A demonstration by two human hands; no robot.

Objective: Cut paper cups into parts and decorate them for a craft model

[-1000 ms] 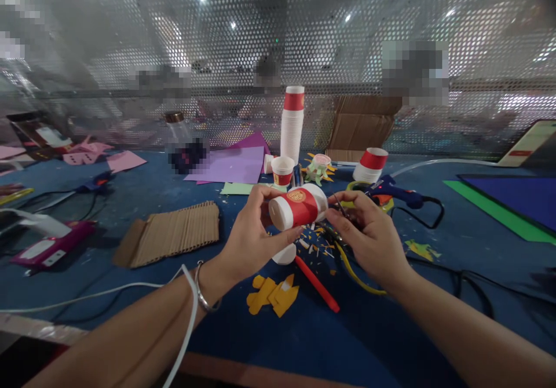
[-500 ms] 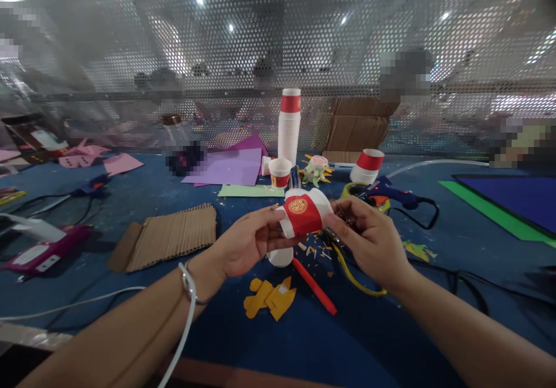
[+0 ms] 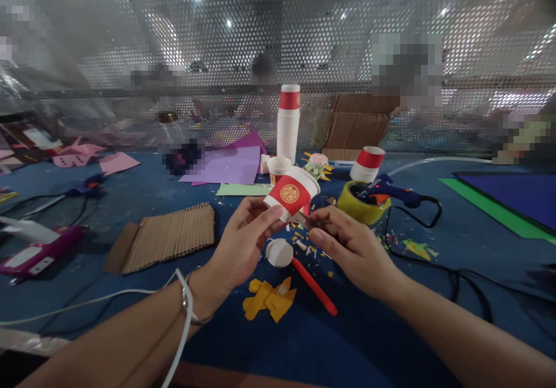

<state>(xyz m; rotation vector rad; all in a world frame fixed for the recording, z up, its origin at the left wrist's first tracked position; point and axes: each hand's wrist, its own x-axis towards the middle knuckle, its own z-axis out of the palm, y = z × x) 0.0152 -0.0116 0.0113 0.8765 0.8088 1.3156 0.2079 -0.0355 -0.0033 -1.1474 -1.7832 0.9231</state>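
Note:
My left hand grips a red and white paper cup with a gold round emblem, thumb on its side. The cup is tilted, its wide rim toward the upper right. Close to the cup's lower right side is my right hand, its fingers bent and the fingertips drawn together by a small flap. What lies between those fingertips is too small to make out. Below the hands lie a white paper disc, a red-orange marker-like stick and orange paper pieces.
Behind the hands stand a tall stack of paper cups and another small cup stack. A glue gun rests on a yellow tape roll. Corrugated cardboard lies left; purple paper lies behind. Scraps and cables surround them.
The cup has risen and turned, its rim now toward the upper right. My right hand has drawn down and away from it; the dark tool seen at its fingers no longer shows.

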